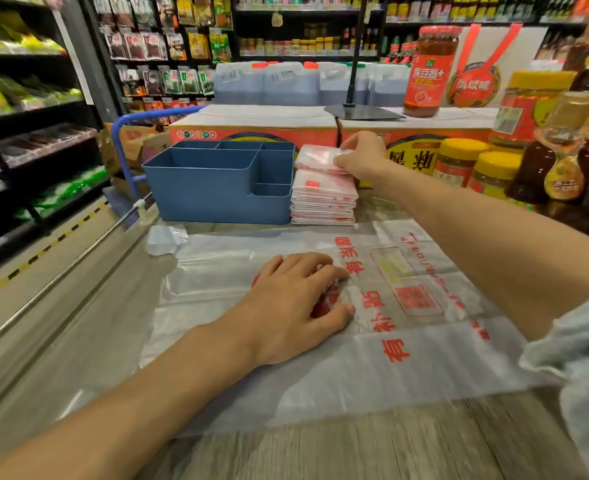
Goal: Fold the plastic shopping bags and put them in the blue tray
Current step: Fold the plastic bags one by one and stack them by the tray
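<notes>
A folded bag (315, 157) is pinched by the right hand (360, 155) at one o'clock, above the stack (322, 199). The flat bag (407, 341) is pressed by the left hand (296, 303), fingers loosely spread. The blue tray (217, 195) sits at eleven o'clock.

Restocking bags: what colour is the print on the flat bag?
Red print on the clear flat bag, with a little yellow; head view.
</notes>
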